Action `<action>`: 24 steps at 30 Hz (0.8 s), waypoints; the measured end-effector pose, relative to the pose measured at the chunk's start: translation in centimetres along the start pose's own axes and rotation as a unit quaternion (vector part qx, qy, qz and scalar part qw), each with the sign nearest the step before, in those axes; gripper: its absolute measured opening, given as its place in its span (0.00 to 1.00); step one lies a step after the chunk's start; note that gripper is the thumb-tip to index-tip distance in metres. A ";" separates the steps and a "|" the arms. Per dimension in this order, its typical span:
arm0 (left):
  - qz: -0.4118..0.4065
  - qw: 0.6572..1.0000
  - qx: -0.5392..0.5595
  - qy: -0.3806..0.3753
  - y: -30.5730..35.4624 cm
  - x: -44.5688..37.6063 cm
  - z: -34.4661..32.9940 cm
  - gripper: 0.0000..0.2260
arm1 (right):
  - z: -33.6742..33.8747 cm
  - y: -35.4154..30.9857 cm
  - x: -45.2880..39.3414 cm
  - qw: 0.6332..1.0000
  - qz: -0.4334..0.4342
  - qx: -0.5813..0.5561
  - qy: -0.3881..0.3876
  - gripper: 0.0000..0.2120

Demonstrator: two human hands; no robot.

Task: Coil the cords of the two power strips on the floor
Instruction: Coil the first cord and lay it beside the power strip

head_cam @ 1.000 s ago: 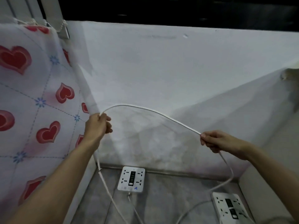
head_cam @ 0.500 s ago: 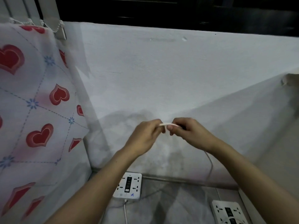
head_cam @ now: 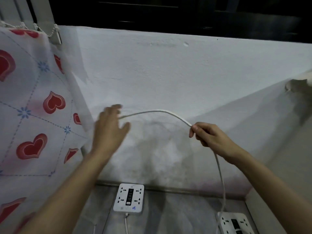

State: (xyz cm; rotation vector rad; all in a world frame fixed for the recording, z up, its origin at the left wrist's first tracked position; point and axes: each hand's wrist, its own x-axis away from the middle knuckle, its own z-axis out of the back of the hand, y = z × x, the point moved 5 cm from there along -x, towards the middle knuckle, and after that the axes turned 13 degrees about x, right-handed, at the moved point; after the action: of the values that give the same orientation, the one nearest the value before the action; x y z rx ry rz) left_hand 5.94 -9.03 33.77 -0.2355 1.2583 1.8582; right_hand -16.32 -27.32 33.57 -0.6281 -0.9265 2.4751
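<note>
The cord point(head_cam: 160, 111) arcs in the air in front of the wall point(head_cam: 168, 73), running from the left hand point(head_cam: 109, 129) over to the right hand point(head_cam: 207, 134) and then down to the right strip point(head_cam: 236, 222) on the floor point(head_cam: 177, 222). The right hand is pinched shut on the cord. The left hand is blurred, its fingers spread, and whether it holds the cord's end I cannot tell. The middle strip point(head_cam: 129, 198) lies flat by the wall, its own thin cord point(head_cam: 126, 223) trailing out of view and seemingly not gathered. No finished coil shows, so I judge the task is early: one cord being looped, the other left. Half a second ago the hands met, pinching the cord together; now they have drawn apart, opening a span like the one a second ago.
</note>
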 end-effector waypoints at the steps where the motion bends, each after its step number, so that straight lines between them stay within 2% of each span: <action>1: -0.057 0.997 0.006 -0.060 1.9 0.9 -1.8 0.22 | -0.5 -1.3 -0.2 1.000 0.023 0.013 0.006 0.15; 2: -0.102 0.989 -0.002 -0.108 3.7 1.8 -3.5 0.20 | -1.1 -2.5 -0.4 0.999 0.043 0.021 0.010 0.15; 3: -0.139 0.982 -0.022 -0.123 5.2 2.5 -4.7 0.15 | -1.7 -3.5 -0.5 0.998 0.057 0.025 0.010 0.15; 4: -0.165 0.979 -0.028 -0.114 6.4 2.8 -5.0 0.09 | -2.1 -4.1 -0.5 0.998 0.062 0.024 0.007 0.15; 6: -0.157 0.985 0.009 -0.071 6.7 2.2 -4.1 0.06 | -2.5 -4.2 -0.5 0.998 0.054 -0.005 -0.018 0.15; 10: -0.028 0.993 0.102 0.053 2.8 -0.3 0.5 0.09 | -2.7 -1.2 0.3 0.987 -0.008 -0.091 -0.135 0.18; 13: 0.126 0.966 0.158 0.161 -2.1 -1.0 4.1 0.12 | -1.9 2.6 1.4 0.977 -0.070 -0.089 -0.181 0.18; 15: 0.200 0.943 0.205 0.171 -5.1 -0.8 5.4 0.13 | -1.3 4.6 2.0 0.975 -0.103 -0.092 -0.172 0.18; 16: 0.215 0.948 0.185 0.143 -6.2 -0.7 5.4 0.12 | -1.0 5.3 2.2 0.976 -0.114 -0.090 -0.161 0.18; 18: 0.201 0.977 0.034 0.058 -6.8 -0.4 4.6 0.12 | -0.5 5.7 2.2 0.982 -0.119 -0.060 -0.131 0.19; 20: 0.119 0.990 -0.068 -0.024 -5.1 0.2 2.7 0.19 | -0.5 4.3 1.8 0.989 -0.096 -0.042 -0.107 0.19; 22: -0.005 0.992 -0.058 -0.112 -1.7 1.5 -0.6 0.26 | -1.1 1.3 0.9 0.995 -0.046 -0.039 -0.080 0.17; 24: -0.088 0.968 -0.026 -0.233 2.1 3.7 -4.4 0.23 | -2.4 -2.2 0.1 0.998 0.019 0.004 -0.058 0.16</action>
State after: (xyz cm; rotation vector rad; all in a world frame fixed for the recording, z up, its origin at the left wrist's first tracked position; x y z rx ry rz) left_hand 0.87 -10.93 30.93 0.0617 0.8369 1.6679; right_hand -14.58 -24.51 33.44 -0.5085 -0.9550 2.5710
